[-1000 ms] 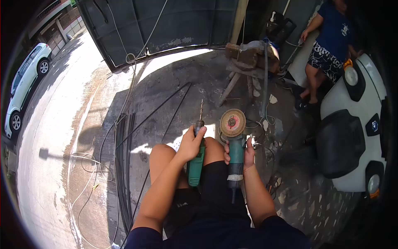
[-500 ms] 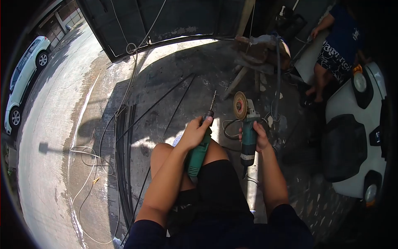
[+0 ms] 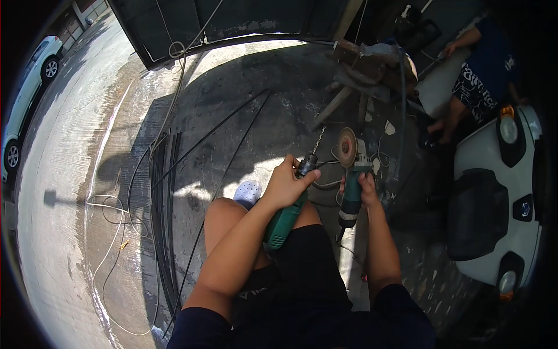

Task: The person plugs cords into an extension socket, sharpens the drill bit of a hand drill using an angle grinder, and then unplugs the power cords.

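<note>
My left hand (image 3: 290, 183) is closed around the front of a green power drill (image 3: 285, 224), near its black chuck. A twisted drill bit (image 3: 319, 139) sticks out of the chuck and points up and to the right, close to the grinder's disc. In my right hand (image 3: 367, 190) is a teal angle grinder (image 3: 351, 206), held upright by its body. Its round tan disc (image 3: 347, 148) faces left, toward the drill bit. The drill's rear end rests over my lap; the fingers behind the grinder are partly hidden.
Long dark metal bars (image 3: 164, 215) lie on the concrete at left beside a loose cable (image 3: 119, 206). A wooden stand (image 3: 372, 67) is ahead. Another person (image 3: 485, 64) stands at upper right, by a white vehicle front (image 3: 482, 148). A white car (image 3: 32, 93) is far left.
My left hand and the drill have moved right, bringing the bit nearer the grinder disc. The grinder has shifted slightly right. A white clog on my foot shows more fully.
</note>
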The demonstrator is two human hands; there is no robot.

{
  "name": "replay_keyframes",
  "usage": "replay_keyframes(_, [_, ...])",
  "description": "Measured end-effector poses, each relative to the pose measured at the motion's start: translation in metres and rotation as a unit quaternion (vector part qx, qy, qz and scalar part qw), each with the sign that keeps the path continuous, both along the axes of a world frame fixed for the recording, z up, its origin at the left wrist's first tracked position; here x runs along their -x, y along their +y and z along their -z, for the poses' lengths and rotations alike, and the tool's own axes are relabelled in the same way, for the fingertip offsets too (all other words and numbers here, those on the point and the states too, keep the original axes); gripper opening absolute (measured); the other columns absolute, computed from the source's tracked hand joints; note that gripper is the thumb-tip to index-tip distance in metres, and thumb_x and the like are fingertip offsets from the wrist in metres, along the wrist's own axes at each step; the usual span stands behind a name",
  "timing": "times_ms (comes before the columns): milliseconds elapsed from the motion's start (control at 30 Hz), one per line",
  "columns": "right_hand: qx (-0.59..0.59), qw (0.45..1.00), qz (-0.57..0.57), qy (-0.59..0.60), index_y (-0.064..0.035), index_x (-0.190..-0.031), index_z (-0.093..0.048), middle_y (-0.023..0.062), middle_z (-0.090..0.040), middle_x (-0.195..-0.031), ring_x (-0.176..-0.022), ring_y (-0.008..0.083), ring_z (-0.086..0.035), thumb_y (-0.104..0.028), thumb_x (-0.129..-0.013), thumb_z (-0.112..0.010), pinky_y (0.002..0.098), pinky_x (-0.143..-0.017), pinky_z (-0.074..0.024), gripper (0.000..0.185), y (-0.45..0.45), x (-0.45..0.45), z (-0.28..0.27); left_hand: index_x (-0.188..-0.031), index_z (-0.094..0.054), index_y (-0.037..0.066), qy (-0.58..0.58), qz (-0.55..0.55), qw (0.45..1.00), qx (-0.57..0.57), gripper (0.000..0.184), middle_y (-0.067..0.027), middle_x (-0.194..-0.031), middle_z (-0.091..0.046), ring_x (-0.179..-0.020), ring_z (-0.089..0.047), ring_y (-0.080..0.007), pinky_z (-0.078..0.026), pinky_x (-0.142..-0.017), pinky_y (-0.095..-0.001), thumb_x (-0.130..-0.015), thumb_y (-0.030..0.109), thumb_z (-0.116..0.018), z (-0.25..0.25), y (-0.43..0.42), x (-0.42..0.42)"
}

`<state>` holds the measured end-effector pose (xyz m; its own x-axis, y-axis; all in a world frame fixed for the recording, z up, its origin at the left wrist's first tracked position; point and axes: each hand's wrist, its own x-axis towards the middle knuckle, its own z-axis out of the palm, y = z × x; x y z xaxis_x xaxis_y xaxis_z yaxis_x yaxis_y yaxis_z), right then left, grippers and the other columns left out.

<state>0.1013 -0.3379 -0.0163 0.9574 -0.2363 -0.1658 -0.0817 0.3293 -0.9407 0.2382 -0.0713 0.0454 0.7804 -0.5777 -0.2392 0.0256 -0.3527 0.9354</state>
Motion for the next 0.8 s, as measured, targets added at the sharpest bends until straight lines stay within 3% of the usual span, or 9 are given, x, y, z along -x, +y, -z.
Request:
replay_keyframes(33, [0.002, 1.0, 0.0, 0.002, 0.0017, -0.108, -0.061, 0.0131, -0.069, -0.09, -0.074, 0.0235, -0.071, -0.049, -0.093, -0.073, 0.0359, -0.067, -0.0586, 0.054, 0.002, -0.001, -0.006, -0.106, -0.058, -0.005, 0.002, 0.0, 1.0, 0.002, 0.052, -0.0126, -0.081, -0.07, -0.074, -0.07, -0.0172, -0.053, -0.066, -0.0313, -0.089, 0.039, -0.08, 0.002, -0.001, 0.0])
replay_keyframes(100, [0.055, 0.998, -0.009, 0.031, 0.0018, -0.109, -0.062, 0.0118, -0.069, -0.091, -0.074, 0.0231, -0.071, -0.025, -0.084, -0.082, 0.0363, -0.069, -0.0587, 0.042, 0.005, -0.005, -0.019, -0.106, -0.058, -0.005, 0.03, 0.001, 0.999, 0.036, 0.051, -0.0129, -0.079, -0.07, -0.072, -0.069, -0.0178, -0.053, -0.065, -0.0314, -0.089, 0.038, -0.079, 0.005, -0.001, -0.001])
replay_keyframes(133, [0.055, 0.998, -0.007, 0.03, 0.0018, -0.109, -0.062, 0.0118, -0.069, -0.091, -0.074, 0.0231, -0.071, -0.025, -0.084, -0.082, 0.0363, -0.069, -0.0587, 0.042, 0.006, -0.007, -0.022, -0.106, -0.058, -0.005, 0.03, 0.002, 0.999, 0.036, 0.051, -0.0129, -0.079, -0.07, -0.072, -0.069, -0.0178, -0.053, -0.065, -0.0314, -0.089, 0.038, -0.079, 0.005, -0.002, -0.001])
replay_keyframes(200, [0.053, 0.997, -0.025, 0.044, 0.0023, -0.109, -0.062, 0.0111, -0.07, -0.091, -0.074, 0.0226, -0.071, -0.009, -0.076, -0.081, 0.0369, -0.07, -0.0589, 0.04, 0.006, -0.011, -0.026, -0.106, -0.059, -0.005, 0.03, 0.009, 0.999, 0.041, 0.051, -0.0138, -0.079, -0.07, -0.072, -0.07, -0.0186, -0.053, -0.065, -0.0312, -0.09, 0.039, -0.078, 0.004, -0.003, 0.0])
replay_keyframes(433, [0.066, 0.996, -0.038, 0.041, 0.003, -0.108, -0.062, 0.0115, -0.069, -0.091, -0.074, 0.0229, -0.071, -0.007, -0.072, -0.081, 0.0379, -0.07, -0.059, 0.042, 0.004, -0.022, -0.028, -0.105, -0.062, -0.005, -0.031, 0.0, 0.999, 0.012, 0.053, -0.0144, -0.079, -0.07, -0.071, -0.068, -0.0195, -0.052, -0.066, -0.0329, -0.09, 0.044, -0.075, 0.002, -0.003, 0.004])
replay_keyframes(500, [0.066, 0.997, -0.014, 0.042, 0.0029, -0.11, -0.061, 0.012, -0.069, -0.091, -0.073, 0.024, -0.071, -0.005, -0.071, -0.079, 0.0382, -0.071, -0.0592, 0.043, 0.005, -0.022, -0.03, -0.104, -0.062, -0.006, -0.028, -0.006, 1.0, -0.008, 0.06, -0.0234, -0.083, -0.07, -0.082, -0.072, -0.0375, -0.054, -0.076, -0.0433, -0.089, 0.051, -0.072, -0.004, -0.003, 0.006])
replay_keyframes(633, [0.077, 0.996, -0.028, 0.047, 0.0024, -0.112, -0.06, 0.0122, -0.069, -0.092, -0.075, 0.0245, -0.071, -0.004, -0.071, -0.079, 0.0385, -0.072, -0.0593, 0.045, 0.0, -0.023, -0.029, -0.103, -0.062, -0.006, -0.053, -0.013, 0.999, -0.005, 0.06, -0.0245, -0.085, -0.071, -0.084, -0.072, -0.0396, -0.054, -0.077, -0.0443, -0.088, 0.051, -0.073, 0.0, -0.007, 0.009])
replay_keyframes(700, [0.086, 0.994, -0.047, 0.038, 0.0019, -0.113, -0.06, 0.0119, -0.068, -0.093, -0.078, 0.0243, -0.071, -0.004, -0.071, -0.079, 0.0384, -0.074, -0.0592, 0.047, -0.001, -0.023, -0.028, -0.103, -0.062, -0.005, -0.084, -0.014, 0.996, -0.006, 0.061, -0.0196, -0.077, -0.069, -0.074, -0.07, -0.0327, -0.053, -0.07, -0.0409, -0.087, 0.053, -0.074, 0.003, -0.007, 0.011])
replay_keyframes(800, [0.079, 0.995, -0.045, 0.038, 0.001, -0.114, -0.06, 0.0114, -0.068, -0.094, -0.08, 0.0237, -0.071, -0.004, -0.071, -0.079, 0.0379, -0.075, -0.0589, 0.047, -0.002, -0.022, -0.027, -0.103, -0.062, -0.004, -0.081, -0.013, 0.997, -0.012, 0.061, -0.022, -0.078, -0.069, -0.076, -0.071, -0.0364, -0.053, -0.071, -0.0426, -0.087, 0.054, -0.074, 0.0, -0.007, 0.012])
